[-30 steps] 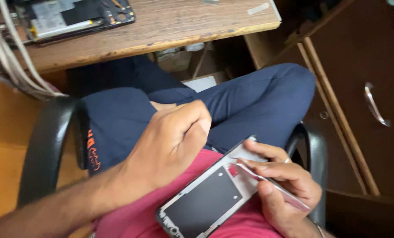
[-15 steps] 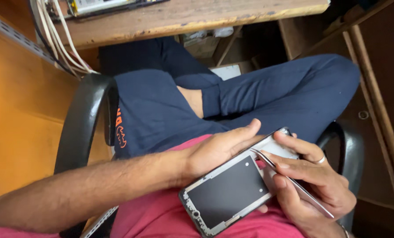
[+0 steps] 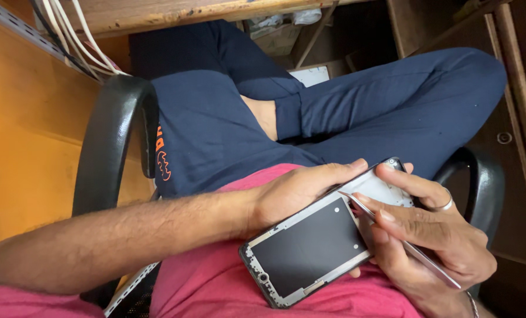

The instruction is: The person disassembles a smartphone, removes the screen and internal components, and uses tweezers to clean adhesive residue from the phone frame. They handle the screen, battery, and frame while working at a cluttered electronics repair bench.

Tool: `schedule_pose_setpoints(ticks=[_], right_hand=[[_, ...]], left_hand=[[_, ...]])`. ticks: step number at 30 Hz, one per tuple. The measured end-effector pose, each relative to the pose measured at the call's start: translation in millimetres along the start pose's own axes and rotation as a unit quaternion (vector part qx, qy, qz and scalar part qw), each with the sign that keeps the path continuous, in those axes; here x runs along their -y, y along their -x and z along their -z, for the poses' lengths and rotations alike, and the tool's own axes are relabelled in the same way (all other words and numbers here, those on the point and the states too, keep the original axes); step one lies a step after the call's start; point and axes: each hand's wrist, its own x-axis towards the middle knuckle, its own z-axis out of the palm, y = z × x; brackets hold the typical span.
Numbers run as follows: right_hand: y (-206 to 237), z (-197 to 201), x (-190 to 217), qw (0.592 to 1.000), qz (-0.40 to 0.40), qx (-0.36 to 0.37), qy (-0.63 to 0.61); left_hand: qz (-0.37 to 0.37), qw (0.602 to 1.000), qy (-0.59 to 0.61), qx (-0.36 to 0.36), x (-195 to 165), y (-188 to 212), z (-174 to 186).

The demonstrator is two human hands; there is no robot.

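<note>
The left hand (image 3: 298, 191) is closed along the upper long edge of an opened phone body, a flat rectangular frame with a black centre panel and a pale grey perforated rim (image 3: 310, 250); its fingers reach across that edge toward the far corner, and the thumb is hidden beneath, so the frame is clamped between them. The right hand (image 3: 434, 235) closes on the same frame from the opposite end, its forefinger laid over the top corner just past the left fingertips, a silver ring on one finger. Pinched between the thumb and fingers of that hand is a thin silver metal tool, long and flat like tweezers (image 3: 392, 232); its tip lies on the pale part of the frame right beside the left fingertips, and its other end runs out past the heel of the right hand. The frame rests low over the lap, on the pink shirt (image 3: 216, 282) directly under both grips. Beyond the grips lie crossed legs in dark blue trousers (image 3: 357, 112), and to either side the black armrests of a chair (image 3: 107, 147).
</note>
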Motion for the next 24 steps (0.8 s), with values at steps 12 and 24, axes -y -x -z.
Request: schedule_pose_setpoints(ticks=[12,24], right_hand=[[-8.6,-9.2,-3.6,0.998,0.058,-0.021,0.012],[-4.3,-15.0,5.7,0.995,0.049,-0.057,0.064]], left_hand=[[0.002,0.998,0.057,0.020,4.0,-1.4,3.8],[0.020,0.995,0.088,0.052,18.5,-5.1,22.8]])
